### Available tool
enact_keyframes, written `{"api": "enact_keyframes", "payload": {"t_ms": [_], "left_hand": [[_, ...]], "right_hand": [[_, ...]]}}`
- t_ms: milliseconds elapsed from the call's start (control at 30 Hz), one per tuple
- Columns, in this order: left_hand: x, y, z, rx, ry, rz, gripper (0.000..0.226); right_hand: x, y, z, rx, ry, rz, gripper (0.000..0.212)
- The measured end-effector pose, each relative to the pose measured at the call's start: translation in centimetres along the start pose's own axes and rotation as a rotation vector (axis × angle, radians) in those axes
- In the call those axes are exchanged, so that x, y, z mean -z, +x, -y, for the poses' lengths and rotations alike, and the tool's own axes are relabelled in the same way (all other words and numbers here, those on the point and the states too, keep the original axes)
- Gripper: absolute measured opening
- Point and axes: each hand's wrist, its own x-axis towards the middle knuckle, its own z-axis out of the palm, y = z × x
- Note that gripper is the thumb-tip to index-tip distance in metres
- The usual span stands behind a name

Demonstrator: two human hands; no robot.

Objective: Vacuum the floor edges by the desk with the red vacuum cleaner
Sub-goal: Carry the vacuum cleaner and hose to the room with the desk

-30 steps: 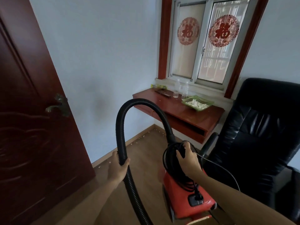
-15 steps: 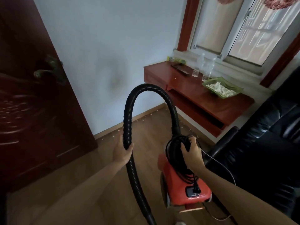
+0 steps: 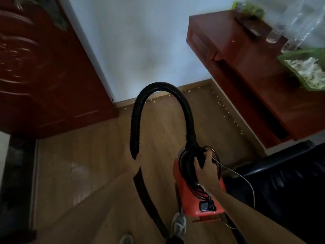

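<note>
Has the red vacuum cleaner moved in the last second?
No, not noticeably: the red vacuum cleaner stays just left of the black chair armrest; the camera tilted down.

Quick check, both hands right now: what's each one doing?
Left hand: closed, gripping the black hose.
Right hand: closed, gripping the coiled cord atop the red vacuum cleaner.

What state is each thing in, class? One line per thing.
left hand: grips the black hose
black hose: arched upward
right hand: grips the cord-wrapped handle
power cord: coiled, plug loose
red vacuum cleaner: held by its handle
floor edges: strewn with crumbs
green tray: holds white scraps
</note>
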Motion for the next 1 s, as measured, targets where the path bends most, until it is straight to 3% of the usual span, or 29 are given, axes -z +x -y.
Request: {"api": "enact_keyframes", "payload": {"t_ms": [100,233,500,600,1000], "left_hand": [[-3.9,1.1,6.0,0.009,0.045,-0.029,0.075],[-6.6,-0.9,6.5,0.03,-0.015,-0.014,0.055],[-12.2,-0.6,13.5,0.107,0.031,0.02,0.061],[-14.5,0.5,17.2,0.177,0.042,0.036,0.068],[-19.7,5.2,27.2,0.225,0.108,0.028,0.061]], "right_hand": [[-1.2,1.6,-3.5,-0.019,-0.012,0.039,0.015],[-4.0,3.2,-8.3,-0.05,-0.035,0.06,0.015],[-11.2,6.0,-17.8,-0.125,-0.098,0.146,0.018],[-13.9,7.1,-20.4,-0.124,-0.106,0.172,0.02],[-21.3,11.2,-27.0,-0.086,-0.111,0.208,0.025]]}}
